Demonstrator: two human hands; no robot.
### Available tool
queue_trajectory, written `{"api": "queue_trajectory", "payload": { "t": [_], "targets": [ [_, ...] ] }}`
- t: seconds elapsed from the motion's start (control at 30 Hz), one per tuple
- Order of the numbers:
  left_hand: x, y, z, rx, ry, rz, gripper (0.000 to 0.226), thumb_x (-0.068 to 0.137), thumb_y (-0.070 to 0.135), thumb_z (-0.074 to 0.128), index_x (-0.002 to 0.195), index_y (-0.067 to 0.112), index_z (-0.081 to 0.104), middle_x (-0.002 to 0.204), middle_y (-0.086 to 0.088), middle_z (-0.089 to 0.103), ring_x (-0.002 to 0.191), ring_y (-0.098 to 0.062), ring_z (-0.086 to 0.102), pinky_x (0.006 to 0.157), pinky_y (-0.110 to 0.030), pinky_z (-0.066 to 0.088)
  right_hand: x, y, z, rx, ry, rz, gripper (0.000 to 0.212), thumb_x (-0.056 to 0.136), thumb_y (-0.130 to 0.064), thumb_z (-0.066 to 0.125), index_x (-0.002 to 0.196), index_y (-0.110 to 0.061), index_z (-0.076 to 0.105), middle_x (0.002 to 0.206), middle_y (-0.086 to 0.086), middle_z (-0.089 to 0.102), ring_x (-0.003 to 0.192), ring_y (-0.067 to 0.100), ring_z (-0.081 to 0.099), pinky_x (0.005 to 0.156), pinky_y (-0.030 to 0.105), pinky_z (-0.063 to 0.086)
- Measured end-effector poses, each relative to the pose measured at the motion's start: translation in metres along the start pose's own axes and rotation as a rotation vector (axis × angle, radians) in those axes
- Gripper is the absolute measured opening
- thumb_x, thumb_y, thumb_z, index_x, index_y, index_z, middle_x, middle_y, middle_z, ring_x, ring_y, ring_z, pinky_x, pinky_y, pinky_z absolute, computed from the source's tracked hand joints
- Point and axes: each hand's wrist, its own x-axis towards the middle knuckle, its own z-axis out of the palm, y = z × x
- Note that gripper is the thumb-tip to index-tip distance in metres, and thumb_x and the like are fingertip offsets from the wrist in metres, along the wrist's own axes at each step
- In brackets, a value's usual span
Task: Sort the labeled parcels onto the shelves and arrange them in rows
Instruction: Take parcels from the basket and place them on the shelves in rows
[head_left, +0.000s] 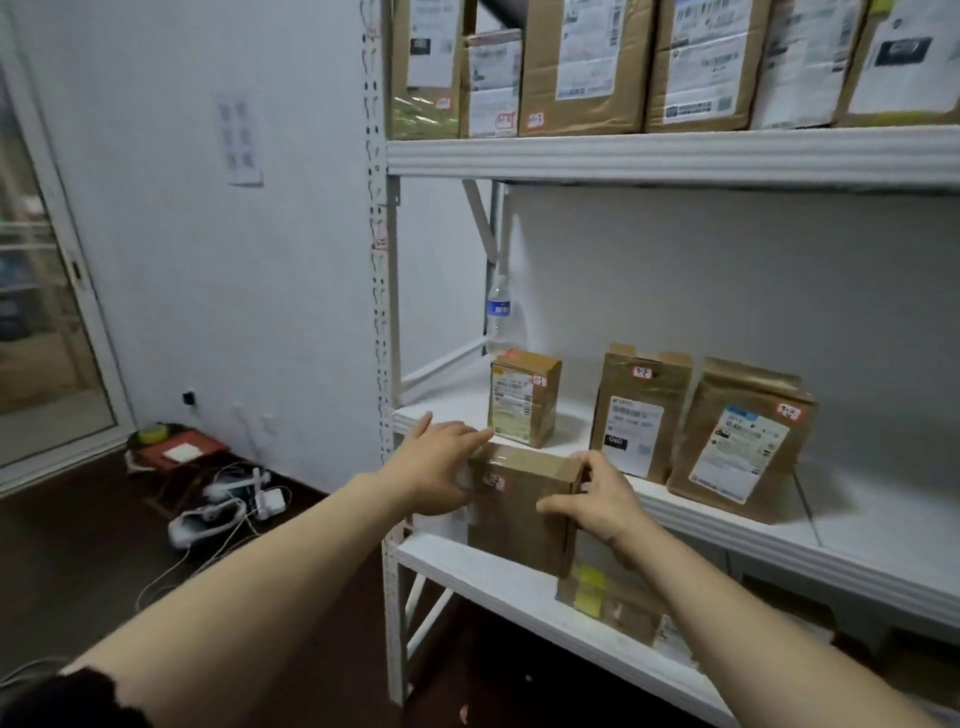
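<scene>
**Lifting a box to the middle shelf**

Holds the box (519, 519) upright in the air, hard against the front lip of the middle shelf (727, 525) at its left end, top about level with the board. Wraps the right grip (592, 501) round the box's right edge, fingers curled over the corner, most likely taking the weight. Lays the left grip (441, 467) wide across the top left corner, fingers nearly straight and pointing toward the shelf, seemingly steadying and steering rather than clamping. Turns the small tag (493, 482) to the front, probably for matching against tags on the shelf.

Finds three parcels standing on that shelf with labels forward: a carton (524, 397) at the left, a pouch (641, 410) beside it across a gap, and a bag (740, 436) next along, near but apart. Leaves bare board left of and in front of the carton, so probably aims there, to extend the row. Note a bottle (500, 312) behind the carton by the rear post. Note the top shelf (675, 156), packed edge to edge with boxes (587, 67), a fair model of a finished row. Note one more parcel (608, 597) on the bottom shelf (498, 587), just below the held box.

Calls next for a lift over the lip and a slide inward, with care for the carton just beyond the left fingertips.
</scene>
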Motion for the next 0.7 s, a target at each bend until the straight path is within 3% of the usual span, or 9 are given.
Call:
{"api": "queue_trajectory", "payload": {
  "t": [0.07, 0.13, 0.27, 0.37, 0.43, 0.5, 0.6, 0.7],
  "targets": [
    [0.019, -0.021, -0.004, 0.088, 0.046, 0.066, 0.071, 0.088, 0.030, 0.058, 0.150, 0.028, 0.023, 0.148, 0.003, 0.037, 0.140, -0.016, 0.026, 0.119, -0.039, 0.007, 0.024, -0.014, 0.019, -0.021, -0.011, -0.045, 0.052, 0.070, -0.014, 0.082, 0.109, -0.017, 0.048, 0.109, 0.000, 0.055, 0.101, 0.018, 0.053, 0.068, 0.022, 0.045],
    [0.042, -0.049, -0.009, 0.133, 0.064, 0.102, 0.067, 0.089, 0.030, 0.057, 0.148, 0.029, 0.025, 0.145, 0.003, 0.041, 0.135, -0.019, 0.033, 0.112, -0.035, 0.024, 0.053, -0.026, 0.036, -0.024, 0.001, -0.095, 0.054, 0.072, -0.014, 0.081, 0.114, -0.016, 0.047, 0.109, -0.003, 0.054, 0.102, 0.016, 0.052, 0.067, 0.017, 0.042],
    [0.088, -0.116, -0.021, 0.133, -0.005, 0.111, 0.056, 0.087, 0.029, 0.064, 0.138, 0.032, 0.040, 0.129, 0.003, 0.051, 0.115, -0.019, 0.050, 0.086, -0.033, 0.047, 0.117, -0.051, 0.068, 0.030, -0.052, -0.098, 0.038, 0.078, -0.023, 0.074, 0.108, -0.022, 0.051, 0.113, 0.000, 0.056, 0.107, 0.018, 0.053, 0.084, 0.028, 0.044],
    [0.115, -0.162, -0.029, 0.175, -0.068, 0.090, 0.052, 0.081, 0.027, 0.072, 0.127, 0.032, 0.047, 0.116, 0.005, 0.057, 0.103, -0.017, 0.055, 0.081, -0.034, 0.051, 0.167, -0.068, 0.077, 0.062, 0.045, -0.093, 0.021, 0.075, -0.035, 0.052, 0.094, -0.032, 0.059, 0.109, -0.002, 0.061, 0.110, 0.020, 0.055, 0.091, 0.035, 0.044],
    [0.131, -0.185, -0.034, 0.192, -0.078, 0.098, 0.054, 0.081, 0.026, 0.073, 0.128, 0.033, 0.047, 0.115, 0.005, 0.058, 0.104, -0.017, 0.055, 0.084, -0.035, 0.051, 0.200, -0.073, 0.071, -0.128, 0.146, -0.178, 0.023, 0.077, -0.021, 0.050, 0.094, -0.032, 0.059, 0.113, -0.002, 0.060, 0.112, 0.021, 0.054, 0.099, 0.043, 0.043],
    [0.142, -0.199, -0.036, 0.184, -0.092, 0.101, 0.055, 0.081, 0.026, 0.072, 0.129, 0.034, 0.047, 0.116, 0.005, 0.058, 0.106, -0.018, 0.055, 0.082, -0.034, 0.051, 0.227, -0.076, 0.061, -0.565, 0.172, -0.209, 0.038, 0.081, -0.009, 0.052, 0.114, -0.026, 0.058, 0.129, 0.002, 0.052, 0.123, 0.025, 0.045, 0.106, 0.039, 0.037],
    [0.155, -0.209, -0.035, 0.203, -0.097, 0.125, 0.056, 0.082, 0.029, 0.072, 0.131, 0.034, 0.047, 0.119, 0.005, 0.056, 0.108, -0.018, 0.055, 0.079, -0.032, 0.049, 0.250, -0.078, 0.054, -1.079, 0.086, -0.123, 0.065, 0.086, -0.022, 0.063, 0.143, -0.031, 0.035, 0.152, 0.005, 0.026, 0.142, 0.030, 0.018, 0.116, 0.044, 0.017],
    [0.167, -0.210, -0.038, 0.179, -0.068, 0.148, 0.055, 0.082, 0.031, 0.072, 0.132, 0.033, 0.047, 0.121, 0.004, 0.053, 0.109, -0.018, 0.054, 0.079, -0.032, 0.050, 0.268, -0.080, 0.056, -1.205, -0.009, -0.030, 0.087, 0.080, -0.037, 0.072, 0.148, -0.042, 0.018, 0.160, 0.005, 0.004, 0.146, 0.037, -0.005, 0.112, 0.062, 0.005]
  ]
}}
